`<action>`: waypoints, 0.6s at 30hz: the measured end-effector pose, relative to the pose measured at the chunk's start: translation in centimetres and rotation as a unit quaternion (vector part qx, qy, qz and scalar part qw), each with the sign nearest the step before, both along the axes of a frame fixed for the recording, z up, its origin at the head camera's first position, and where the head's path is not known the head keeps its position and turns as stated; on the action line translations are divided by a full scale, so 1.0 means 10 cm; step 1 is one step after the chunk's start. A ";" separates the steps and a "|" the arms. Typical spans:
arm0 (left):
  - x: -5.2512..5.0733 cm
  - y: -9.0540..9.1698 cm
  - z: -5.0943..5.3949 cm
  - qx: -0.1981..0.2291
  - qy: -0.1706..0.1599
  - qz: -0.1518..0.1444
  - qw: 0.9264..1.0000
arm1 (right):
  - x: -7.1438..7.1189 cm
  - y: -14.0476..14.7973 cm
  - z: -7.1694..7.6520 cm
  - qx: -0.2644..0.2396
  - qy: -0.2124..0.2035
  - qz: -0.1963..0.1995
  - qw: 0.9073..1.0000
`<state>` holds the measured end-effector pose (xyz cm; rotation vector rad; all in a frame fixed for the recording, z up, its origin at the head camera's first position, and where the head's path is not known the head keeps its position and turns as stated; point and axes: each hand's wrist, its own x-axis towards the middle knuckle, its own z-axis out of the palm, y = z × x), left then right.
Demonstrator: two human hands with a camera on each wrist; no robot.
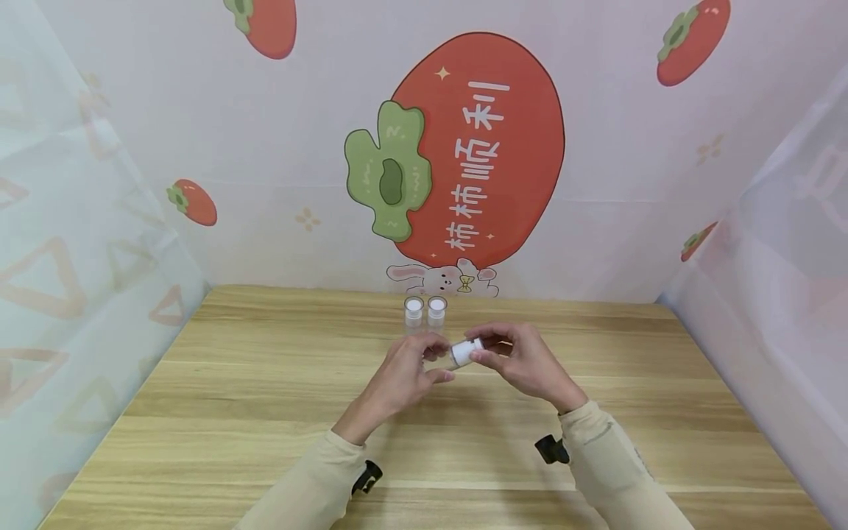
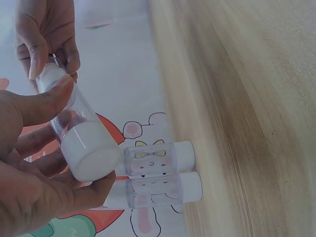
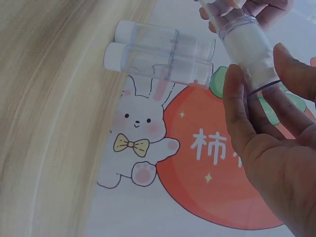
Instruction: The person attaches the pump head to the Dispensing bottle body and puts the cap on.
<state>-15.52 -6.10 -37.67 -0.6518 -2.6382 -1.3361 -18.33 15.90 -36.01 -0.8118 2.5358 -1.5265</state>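
Between the two hands a small clear bottle [image 1: 462, 352] with white parts is held tilted above the table. My left hand [image 1: 405, 374] grips its white-based end [image 2: 94, 152], the thumb lying along the clear side. At the opposite end, the right hand [image 1: 526, 364] holds the clear cap [image 3: 259, 81] between thumb and fingers; a white top shows inside that cap. Two similar bottles, a left one [image 1: 414, 312] and a right one [image 1: 436, 312], stand upright side by side behind the hands.
A wood-grain table [image 1: 265, 412] lies beneath. Behind it rises a pale backdrop [image 1: 265, 243] printed with persimmons and a rabbit, with similar sheets at the left and right sides.
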 end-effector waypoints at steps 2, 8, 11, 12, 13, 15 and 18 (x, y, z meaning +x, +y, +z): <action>0.00 0.00 -0.01 0.002 -0.002 -0.001 1.000 | -0.01 0.01 0.00 0.005 0.003 0.004 1.000; -0.02 -0.04 -0.04 0.018 -0.032 -0.004 0.999 | -0.05 0.05 0.02 0.032 0.015 0.018 0.999; -0.04 -0.08 -0.06 0.045 -0.059 0.005 0.997 | -0.05 0.10 0.03 0.033 0.009 0.009 0.999; -0.04 -0.09 -0.06 0.056 -0.068 0.011 0.996 | -0.05 0.12 0.03 0.034 0.007 0.003 0.999; -0.05 -0.11 -0.07 0.064 -0.073 0.019 0.995 | -0.05 0.14 0.03 0.035 0.008 -0.002 0.999; -0.06 -0.14 -0.08 0.080 -0.075 0.033 0.993 | -0.05 0.18 0.02 0.039 0.010 -0.010 0.999; -0.09 -0.20 -0.11 0.096 -0.081 0.055 0.991 | -0.05 0.22 -0.01 0.049 0.017 -0.013 0.999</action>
